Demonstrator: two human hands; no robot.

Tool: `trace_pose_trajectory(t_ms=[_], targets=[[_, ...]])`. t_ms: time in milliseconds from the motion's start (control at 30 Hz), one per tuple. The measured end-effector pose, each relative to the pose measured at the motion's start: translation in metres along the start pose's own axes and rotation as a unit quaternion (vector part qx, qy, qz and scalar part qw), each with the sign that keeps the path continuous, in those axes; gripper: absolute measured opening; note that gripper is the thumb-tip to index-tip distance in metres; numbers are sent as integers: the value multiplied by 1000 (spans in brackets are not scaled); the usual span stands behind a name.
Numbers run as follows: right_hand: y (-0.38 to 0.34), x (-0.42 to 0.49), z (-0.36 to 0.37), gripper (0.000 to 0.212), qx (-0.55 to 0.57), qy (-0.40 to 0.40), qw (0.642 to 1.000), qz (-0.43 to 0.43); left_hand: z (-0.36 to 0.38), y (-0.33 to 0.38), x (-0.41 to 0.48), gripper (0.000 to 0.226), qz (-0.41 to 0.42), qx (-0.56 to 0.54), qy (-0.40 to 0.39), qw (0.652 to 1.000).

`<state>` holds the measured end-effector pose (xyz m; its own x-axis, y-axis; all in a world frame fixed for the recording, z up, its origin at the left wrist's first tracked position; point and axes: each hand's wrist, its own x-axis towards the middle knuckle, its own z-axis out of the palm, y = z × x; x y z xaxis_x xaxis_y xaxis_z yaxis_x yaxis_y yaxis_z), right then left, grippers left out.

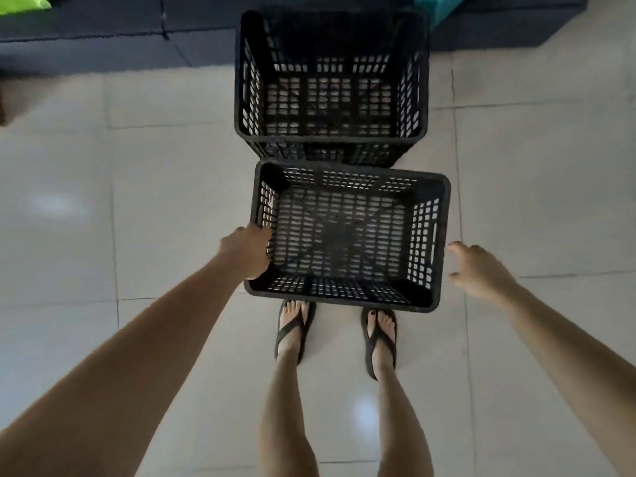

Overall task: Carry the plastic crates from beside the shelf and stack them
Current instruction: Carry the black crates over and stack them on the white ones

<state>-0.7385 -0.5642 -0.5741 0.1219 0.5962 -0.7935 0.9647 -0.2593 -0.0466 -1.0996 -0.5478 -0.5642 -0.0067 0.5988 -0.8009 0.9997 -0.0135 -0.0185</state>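
Two black perforated plastic crates are in front of me on a pale tiled floor. The near crate is just ahead of my feet, and my left hand grips its left rim. A short way off its right wall, my right hand hovers with fingers spread, touching nothing. The far crate stands taller right behind the near one; it looks like a stack, with another crate's wall showing under its front rim.
My two feet in black flip-flops stand just behind the near crate. A dark mat or low platform runs along the top, with a bright green thing top left and a teal thing top right.
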Motion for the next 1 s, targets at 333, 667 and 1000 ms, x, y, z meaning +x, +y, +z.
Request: trace_pose_trajectory(t_ms=[333,667,1000], targets=[[-6,125,95,65,77,82,985,134,79,-33,154,51,-37,30,-8,999],[18,133,108,55,99,162,973,135,74,-36,169,42,-15,17,-14,1000],[99,27,38,51,147,146,968,144,-33,39,74,18,29,61,5,998]])
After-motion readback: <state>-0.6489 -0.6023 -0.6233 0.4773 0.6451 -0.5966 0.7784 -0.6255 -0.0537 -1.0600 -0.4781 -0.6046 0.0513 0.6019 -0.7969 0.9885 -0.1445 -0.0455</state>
